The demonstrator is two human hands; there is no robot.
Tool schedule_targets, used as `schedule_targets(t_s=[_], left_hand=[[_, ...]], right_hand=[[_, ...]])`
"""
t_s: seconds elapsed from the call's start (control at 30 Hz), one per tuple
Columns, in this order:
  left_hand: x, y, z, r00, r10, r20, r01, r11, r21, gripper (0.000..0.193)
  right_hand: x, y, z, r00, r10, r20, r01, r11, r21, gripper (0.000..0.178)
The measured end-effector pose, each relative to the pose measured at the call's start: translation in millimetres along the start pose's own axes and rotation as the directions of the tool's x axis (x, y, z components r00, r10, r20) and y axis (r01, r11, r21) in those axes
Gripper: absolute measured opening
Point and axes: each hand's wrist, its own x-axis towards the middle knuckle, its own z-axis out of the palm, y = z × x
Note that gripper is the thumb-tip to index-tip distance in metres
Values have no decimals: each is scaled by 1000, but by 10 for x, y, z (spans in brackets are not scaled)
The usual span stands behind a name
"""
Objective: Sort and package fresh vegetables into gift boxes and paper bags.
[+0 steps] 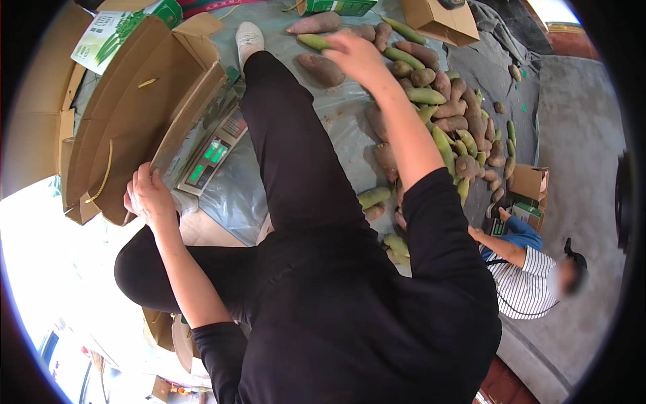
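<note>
My left hand point(151, 200) is closed on the near edge of an open cardboard box point(128, 111) with yellow rope handles. The box stands tilted beside a digital scale point(210, 158) with a lit green display. My right hand point(356, 59) reaches far forward, slightly smeared, fingers apart. Its fingertips are at the right end of a green radish point(311, 42); they hide that end, and no firm grip on it shows. Close by lie a reddish-brown, sweet-potato-like root point(321, 69) and another like it point(315, 23). Under my right forearm spreads a pile of brown roots point(452, 124) and green radishes point(425, 96).
Plastic sheeting point(336, 121) covers the floor. A green-and-white carton point(124, 34) stands at the far left, an open cardboard box point(441, 20) at the far right. My outstretched leg point(289, 135) lies between scale and pile. A person in a striped shirt point(525, 283) sits at the right beside boxes point(528, 185).
</note>
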Motion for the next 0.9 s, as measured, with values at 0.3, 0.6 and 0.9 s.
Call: schedule_targets(t_s=[0.3,0.6,0.9], left_hand=[[57,75,95,1000,17,23,-16,1000,-12,20],[9,-86,117,999,44,-30,-44,999,1,19],[20,-124,141,999,42,-23,-43,999,-33,19]], right_hand=[[-1958,2470,368,756,634,160,-557,753,-349,25],[-2553,2560,767,588,801,114,-734,588,-339,72],[-2535,2229,844,593,790,158,-608,568,-555,80]])
